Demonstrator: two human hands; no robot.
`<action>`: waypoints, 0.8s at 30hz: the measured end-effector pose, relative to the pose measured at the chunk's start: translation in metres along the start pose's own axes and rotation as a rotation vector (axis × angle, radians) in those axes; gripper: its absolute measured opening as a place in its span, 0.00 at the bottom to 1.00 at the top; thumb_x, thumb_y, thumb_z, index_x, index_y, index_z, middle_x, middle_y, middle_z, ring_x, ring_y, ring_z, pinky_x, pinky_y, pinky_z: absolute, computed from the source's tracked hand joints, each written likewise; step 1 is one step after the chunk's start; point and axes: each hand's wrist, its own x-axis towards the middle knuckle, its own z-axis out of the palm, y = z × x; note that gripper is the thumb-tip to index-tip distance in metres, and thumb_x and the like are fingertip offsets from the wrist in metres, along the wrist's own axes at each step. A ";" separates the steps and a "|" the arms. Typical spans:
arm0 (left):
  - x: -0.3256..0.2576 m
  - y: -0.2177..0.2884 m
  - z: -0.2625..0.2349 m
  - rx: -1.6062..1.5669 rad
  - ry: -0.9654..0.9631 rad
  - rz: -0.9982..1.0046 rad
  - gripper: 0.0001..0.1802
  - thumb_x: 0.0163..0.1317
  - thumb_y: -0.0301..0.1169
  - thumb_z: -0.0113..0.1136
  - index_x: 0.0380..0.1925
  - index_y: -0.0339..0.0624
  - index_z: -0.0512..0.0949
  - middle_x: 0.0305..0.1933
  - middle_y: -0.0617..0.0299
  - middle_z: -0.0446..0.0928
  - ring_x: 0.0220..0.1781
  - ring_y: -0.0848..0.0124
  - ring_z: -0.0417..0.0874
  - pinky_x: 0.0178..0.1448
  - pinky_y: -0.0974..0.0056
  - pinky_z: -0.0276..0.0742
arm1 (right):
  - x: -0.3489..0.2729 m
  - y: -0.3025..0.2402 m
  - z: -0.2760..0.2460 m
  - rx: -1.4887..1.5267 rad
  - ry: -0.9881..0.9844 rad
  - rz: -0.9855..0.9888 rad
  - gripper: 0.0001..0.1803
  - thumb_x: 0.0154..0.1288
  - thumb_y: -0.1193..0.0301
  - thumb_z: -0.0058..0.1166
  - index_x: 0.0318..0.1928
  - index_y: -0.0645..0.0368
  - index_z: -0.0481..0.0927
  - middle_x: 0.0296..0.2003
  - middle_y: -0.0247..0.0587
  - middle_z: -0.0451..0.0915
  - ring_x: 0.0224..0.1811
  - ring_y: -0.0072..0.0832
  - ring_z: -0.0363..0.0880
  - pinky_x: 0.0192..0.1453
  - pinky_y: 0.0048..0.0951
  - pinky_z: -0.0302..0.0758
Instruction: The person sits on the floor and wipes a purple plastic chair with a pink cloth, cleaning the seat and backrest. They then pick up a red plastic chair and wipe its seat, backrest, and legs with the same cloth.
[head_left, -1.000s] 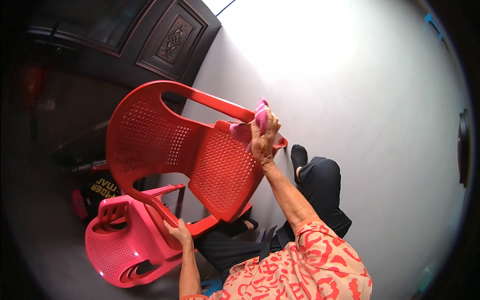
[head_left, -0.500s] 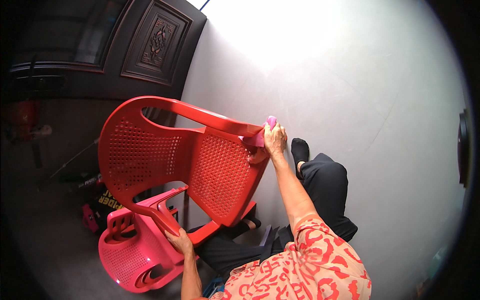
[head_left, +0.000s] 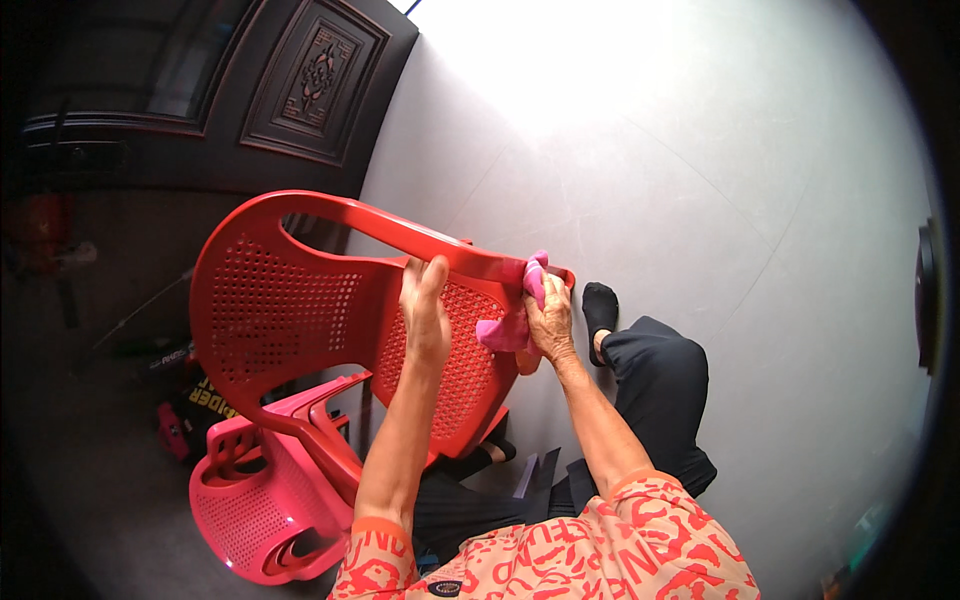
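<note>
Being clasped by right fingers [head_left: 551, 299] is pink cloth [head_left: 507, 331]; left fingers' [head_left: 411, 287] hold at a red plastic armchair [head_left: 373, 310] cannot be told; yellow-lettered black packaging [head_left: 205, 401] is seen.

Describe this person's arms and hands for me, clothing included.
The left sleeve and right sleeve are short and peach with a red-orange print; the left has an orange hem. The left forearm and right forearm are bare. No gloves cover the left hand or right hand.
</note>
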 end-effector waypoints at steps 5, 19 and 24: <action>0.034 -0.017 0.030 -0.238 0.318 -0.052 0.14 0.56 0.37 0.67 0.33 0.45 0.72 0.29 0.66 0.68 0.31 0.71 0.75 0.44 0.59 0.80 | 0.003 -0.005 -0.009 0.029 -0.074 -0.005 0.27 0.57 0.71 0.56 0.58 0.63 0.71 0.52 0.50 0.72 0.56 0.48 0.68 0.62 0.43 0.66; 0.005 0.078 -0.064 -0.479 0.677 -0.081 0.15 0.51 0.39 0.64 0.18 0.52 0.66 0.15 0.71 0.66 0.18 0.72 0.70 0.27 0.64 0.77 | 0.017 -0.061 -0.001 0.022 -0.344 -0.446 0.21 0.52 0.71 0.56 0.50 0.51 0.79 0.48 0.42 0.79 0.54 0.42 0.73 0.60 0.39 0.68; -0.017 0.090 -0.086 -0.579 0.554 -0.092 0.20 0.55 0.36 0.62 0.10 0.53 0.64 0.11 0.70 0.65 0.15 0.72 0.69 0.24 0.62 0.77 | 0.040 -0.013 0.008 -0.105 -0.361 -0.185 0.16 0.57 0.69 0.54 0.48 0.46 0.81 0.46 0.38 0.81 0.52 0.43 0.74 0.58 0.39 0.69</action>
